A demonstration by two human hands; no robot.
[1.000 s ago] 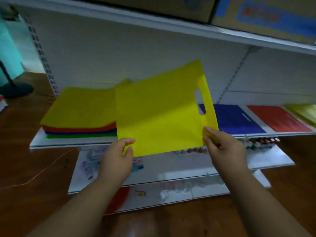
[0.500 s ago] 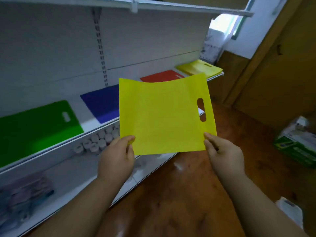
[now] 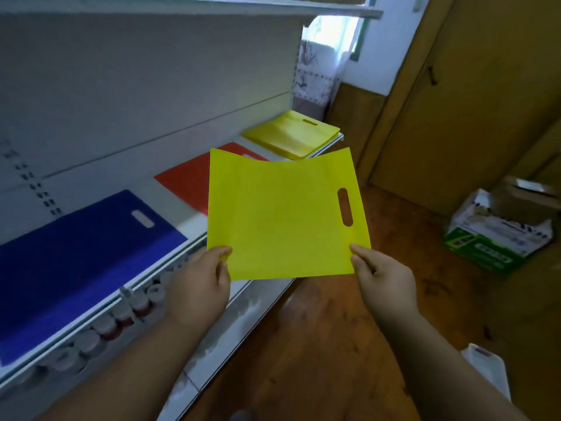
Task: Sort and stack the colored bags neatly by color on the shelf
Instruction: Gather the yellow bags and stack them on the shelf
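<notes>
My left hand [image 3: 198, 281] and right hand [image 3: 384, 276] pinch a flat yellow fabric bag [image 3: 285, 217]; its yellow stack [image 3: 291, 133] probably waits ahead, blue bag [image 3: 76, 253] and red bag [image 3: 188, 180] already laid.

- I hold one bag [image 3: 282, 214] in front of me, off the shelf [image 3: 182, 247], left hand [image 3: 197, 287] at its near left corner, right hand [image 3: 384, 281] at its near right corner.
- On the shelf, left to right: a flat bag [image 3: 76, 262], a second bag [image 3: 188, 180] partly behind the held one, then a bag stack [image 3: 291, 135] at the far right end.
- Jars [image 3: 121, 317] sit on the level below.
- A box [image 3: 498, 235] stands on the floor [image 3: 318, 344], right of the shelf.
</notes>
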